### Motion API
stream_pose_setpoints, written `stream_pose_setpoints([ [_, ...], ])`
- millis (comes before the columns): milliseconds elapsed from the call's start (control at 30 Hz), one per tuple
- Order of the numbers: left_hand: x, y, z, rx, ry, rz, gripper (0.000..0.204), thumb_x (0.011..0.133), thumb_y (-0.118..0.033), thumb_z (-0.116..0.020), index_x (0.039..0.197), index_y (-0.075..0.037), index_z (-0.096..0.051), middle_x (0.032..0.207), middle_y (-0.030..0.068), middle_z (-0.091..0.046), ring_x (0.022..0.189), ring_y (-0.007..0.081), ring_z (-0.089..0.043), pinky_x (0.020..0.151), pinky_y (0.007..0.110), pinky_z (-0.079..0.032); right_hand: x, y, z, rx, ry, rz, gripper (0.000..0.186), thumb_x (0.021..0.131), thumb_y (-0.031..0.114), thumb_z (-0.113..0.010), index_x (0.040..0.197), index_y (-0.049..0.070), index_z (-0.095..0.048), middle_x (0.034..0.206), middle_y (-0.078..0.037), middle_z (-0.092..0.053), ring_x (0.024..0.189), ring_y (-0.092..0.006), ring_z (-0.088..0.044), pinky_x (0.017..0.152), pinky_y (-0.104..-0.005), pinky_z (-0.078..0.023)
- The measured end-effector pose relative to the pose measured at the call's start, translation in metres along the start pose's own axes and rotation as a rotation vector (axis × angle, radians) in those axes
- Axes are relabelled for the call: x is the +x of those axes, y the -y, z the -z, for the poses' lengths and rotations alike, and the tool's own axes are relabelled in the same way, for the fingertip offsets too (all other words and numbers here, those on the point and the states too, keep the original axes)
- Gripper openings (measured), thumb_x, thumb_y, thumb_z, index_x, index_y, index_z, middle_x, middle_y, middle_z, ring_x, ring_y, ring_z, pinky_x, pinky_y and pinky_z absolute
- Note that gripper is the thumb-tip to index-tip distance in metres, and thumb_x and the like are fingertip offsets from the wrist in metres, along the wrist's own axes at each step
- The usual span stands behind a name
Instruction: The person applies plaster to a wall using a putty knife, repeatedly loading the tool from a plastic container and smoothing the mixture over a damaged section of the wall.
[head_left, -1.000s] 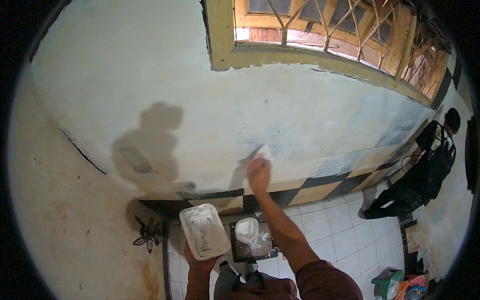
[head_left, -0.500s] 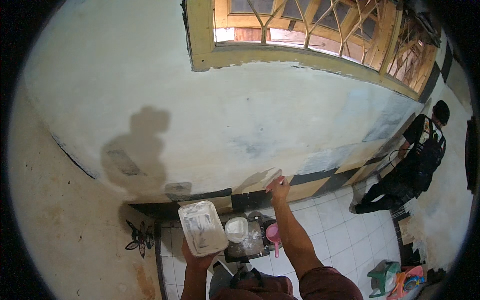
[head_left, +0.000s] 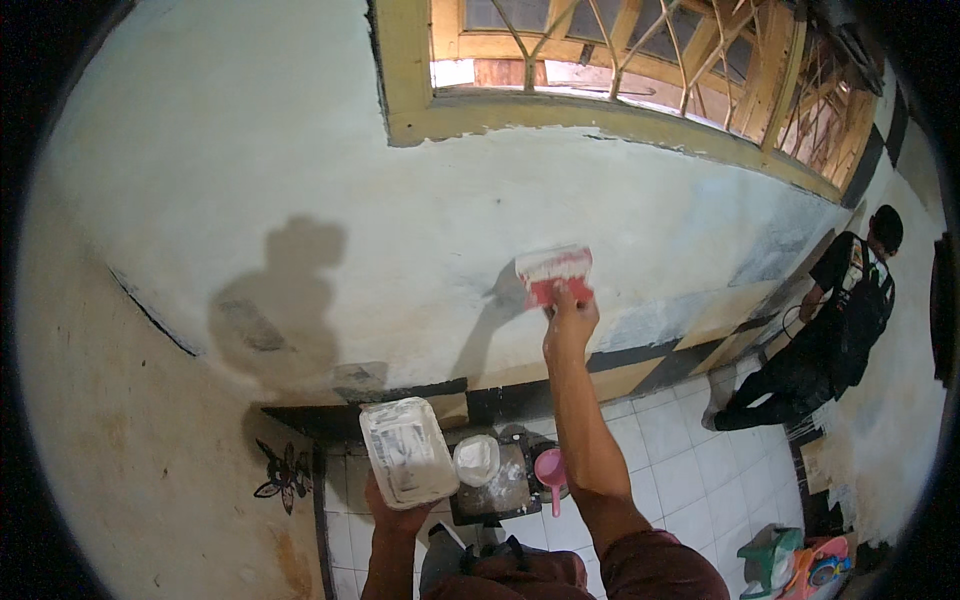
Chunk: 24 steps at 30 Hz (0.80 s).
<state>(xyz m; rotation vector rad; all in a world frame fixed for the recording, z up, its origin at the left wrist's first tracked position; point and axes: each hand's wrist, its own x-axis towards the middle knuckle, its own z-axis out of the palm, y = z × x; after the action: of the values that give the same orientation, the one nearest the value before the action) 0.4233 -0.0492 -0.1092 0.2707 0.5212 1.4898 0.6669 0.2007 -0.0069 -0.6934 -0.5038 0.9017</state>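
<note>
My right hand (head_left: 572, 316) grips a wide putty knife (head_left: 556, 272) by its red handle, arm stretched forward. Its pale, smeared blade lies at the white wall (head_left: 430, 220), below the window; whether its whole edge touches I cannot tell. In my left hand (head_left: 396, 512) is a rectangular plastic tub (head_left: 410, 452), held low at the left and tilted. White paste coats its inside, with grey streaks on the bottom. The fingers of this hand are mostly hidden under the tub.
A dark stool (head_left: 500, 495) spattered white carries a white container (head_left: 477, 459). Beside it is a pink dipper (head_left: 550, 468). A person in black (head_left: 845, 310) stands at the wall, far right. A yellow window frame (head_left: 600, 112) juts above; colourful items (head_left: 800, 560) lie lower right.
My right hand has moved the putty knife up the wall, from the dark-and-tan tile band to the white area. The left hand and tub have hardly moved.
</note>
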Motion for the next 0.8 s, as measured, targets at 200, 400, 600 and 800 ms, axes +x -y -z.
stream_pose_setpoints([
  [200,-0.004,-0.008,-0.035,-0.229,-0.133,0.019,0.052,0.096,-0.047,-0.036,0.134,-0.014,-0.051,0.125,0.0110,-0.059,0.110,0.0369,-0.060,0.087,0.063,-0.049,-0.034,-0.117,0.099,-0.147,0.165,-0.585,0.006,0.088,0.014,-0.060,0.087,0.008,-0.062,0.077,-0.005,-0.063,0.057,-0.0142,-0.055,0.045,-0.0265,-0.042],
  [400,-0.012,-0.009,-0.031,-0.232,-0.051,0.009,0.053,0.096,-0.048,-0.036,0.134,-0.015,-0.051,0.124,0.0107,-0.059,0.112,0.0355,-0.060,0.087,0.062,-0.050,0.018,-0.129,0.013,0.007,-0.056,-0.470,0.011,0.085,0.008,-0.059,0.075,0.007,-0.057,0.067,-0.003,-0.054,0.051,-0.0157,-0.051,0.043,-0.0279,-0.039],
  [600,-0.012,-0.008,-0.024,-0.199,-0.090,0.027,0.054,0.096,-0.049,-0.037,0.135,-0.014,-0.049,0.127,0.0100,-0.057,0.113,0.0342,-0.058,0.091,0.059,-0.049,0.006,0.008,-0.065,0.150,0.095,-0.341,0.010,0.083,0.006,-0.059,0.092,0.002,-0.059,0.090,-0.009,-0.063,0.071,-0.0187,-0.063,0.052,-0.0304,-0.049],
  [800,0.002,0.004,0.000,-0.229,-0.008,0.050,0.069,0.087,-0.058,-0.050,0.139,-0.013,-0.045,0.136,0.0127,-0.051,0.124,0.0375,-0.050,0.100,0.062,-0.040,-0.085,0.044,-0.002,0.107,0.199,-0.397,0.025,0.083,0.005,-0.061,0.107,0.004,-0.057,0.095,-0.006,-0.063,0.086,-0.0187,-0.064,0.067,-0.0322,-0.053],
])
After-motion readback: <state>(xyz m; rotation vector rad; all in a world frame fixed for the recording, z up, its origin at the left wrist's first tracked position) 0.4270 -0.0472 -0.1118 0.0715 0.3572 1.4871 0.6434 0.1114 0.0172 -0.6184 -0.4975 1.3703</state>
